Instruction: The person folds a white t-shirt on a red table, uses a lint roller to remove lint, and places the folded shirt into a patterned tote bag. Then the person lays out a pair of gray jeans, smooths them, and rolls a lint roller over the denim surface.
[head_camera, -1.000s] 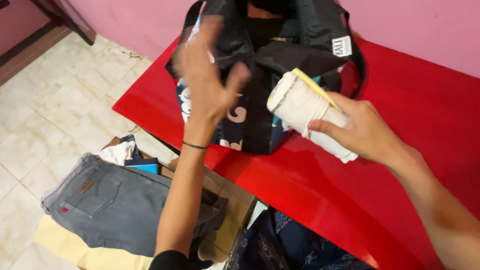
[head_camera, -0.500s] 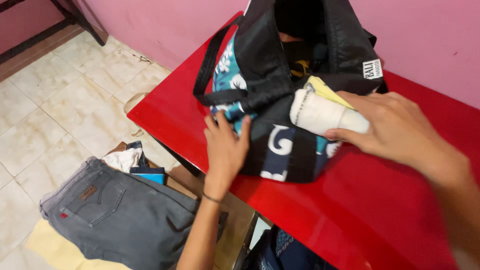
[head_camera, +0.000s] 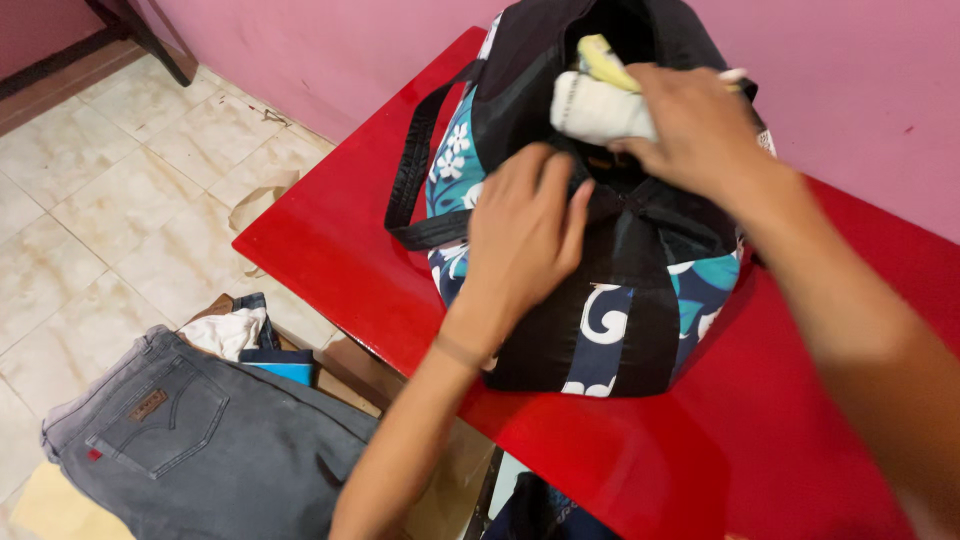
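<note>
1. On the red table (head_camera: 360, 260), against the pink wall: a black tote bag (head_camera: 610, 300) with blue-and-white floral panels, mouth open upward.
2. Right hand (head_camera: 700, 125): fingers clenched around a rolled white cloth bundle (head_camera: 595, 108) with a yellow edge. Half a second ago the bundle lay against the bag's outer face; it now sits at the mouth, partly inside. Judged: the packing step is nearly complete.
3. Left hand (head_camera: 525, 225): fingers curled over the bag's near rim, holding it open; it was lower, at the bag's base, before.
4. Bag contents: dark; only the bundle can be made out.
5. Floor items: grey jeans (head_camera: 200, 440), other folded clothes beside them.
</note>
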